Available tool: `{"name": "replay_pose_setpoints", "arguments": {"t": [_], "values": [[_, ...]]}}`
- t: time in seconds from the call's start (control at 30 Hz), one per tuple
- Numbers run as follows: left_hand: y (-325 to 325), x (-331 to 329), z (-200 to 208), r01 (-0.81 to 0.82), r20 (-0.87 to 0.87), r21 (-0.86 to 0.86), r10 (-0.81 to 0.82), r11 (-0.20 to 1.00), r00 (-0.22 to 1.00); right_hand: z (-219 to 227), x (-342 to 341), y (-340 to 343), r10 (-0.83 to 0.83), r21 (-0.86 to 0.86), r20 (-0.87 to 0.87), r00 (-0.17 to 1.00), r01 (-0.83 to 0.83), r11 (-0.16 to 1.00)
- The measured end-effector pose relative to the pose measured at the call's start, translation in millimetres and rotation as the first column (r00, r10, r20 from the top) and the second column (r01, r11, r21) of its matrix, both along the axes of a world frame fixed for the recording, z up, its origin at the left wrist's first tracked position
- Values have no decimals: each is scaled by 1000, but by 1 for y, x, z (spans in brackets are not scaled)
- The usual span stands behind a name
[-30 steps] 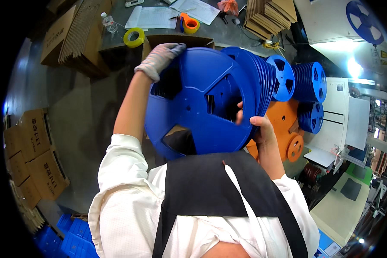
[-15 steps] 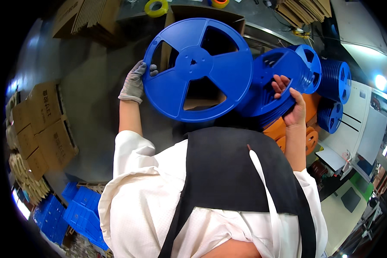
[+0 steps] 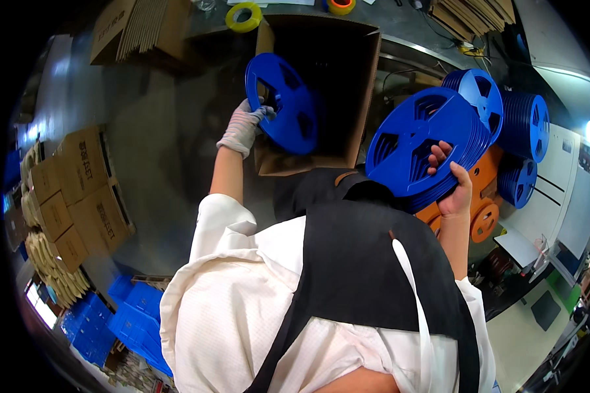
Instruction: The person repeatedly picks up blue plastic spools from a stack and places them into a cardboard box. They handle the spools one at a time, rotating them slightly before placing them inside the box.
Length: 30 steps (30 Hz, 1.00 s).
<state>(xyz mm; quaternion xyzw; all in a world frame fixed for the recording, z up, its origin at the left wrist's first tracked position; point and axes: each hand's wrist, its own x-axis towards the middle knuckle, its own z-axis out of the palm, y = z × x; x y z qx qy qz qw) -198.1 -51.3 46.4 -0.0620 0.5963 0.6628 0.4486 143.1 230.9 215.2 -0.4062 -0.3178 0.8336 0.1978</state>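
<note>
In my gloved left hand [image 3: 241, 128] is a blue plastic reel [image 3: 297, 105], gripped by its rim through a cut-out. It is tilted nearly on edge, partly inside the open cardboard box [image 3: 368, 98]. Dark shadow hides the bottom of that box. My bare right hand [image 3: 457, 190] grips the edge of a stack of blue reels [image 3: 400, 154] to the right of the box. Its fingers come up through an opening in the front reel, with the thumb at the outer rim.
More stacked blue reels [image 3: 523, 124] stand to the right, with orange reels [image 3: 484, 223] below them. A yellow tape roll [image 3: 244, 18] lies behind the box. Folded cardboard [image 3: 147, 33] is at the far left, printed cartons [image 3: 78, 190] at left, and blue crates [image 3: 134, 321] at lower left.
My left hand has turned the reel from facing me to nearly edge-on and brought it right, partly into the box. My right hand keeps its grip on the stack.
</note>
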Motion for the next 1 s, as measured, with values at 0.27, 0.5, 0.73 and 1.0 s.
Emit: {"name": "replay_pose_setpoints", "arguments": {"t": [0.27, 0.5, 0.73, 1.0], "values": [[79, -2, -83, 98, -388, -762, -572, 640, 723, -10, 11, 0, -23, 23, 103, 994, 21, 1000], [121, 11, -124, 57, -419, -744, -531, 666, 737, -15, 16, 5, -34, 10, 142, 989, 33, 999], [131, 28, -124, 237, -281, -764, -640, 600, 715, -14, 13, 9, -14, -5, 136, 991, 15, 1000], [97, 62, -85, 387, -259, -668, -686, 636, 680, -8, 18, 20, -3, -155, -352, 936, -55, 986]]}}
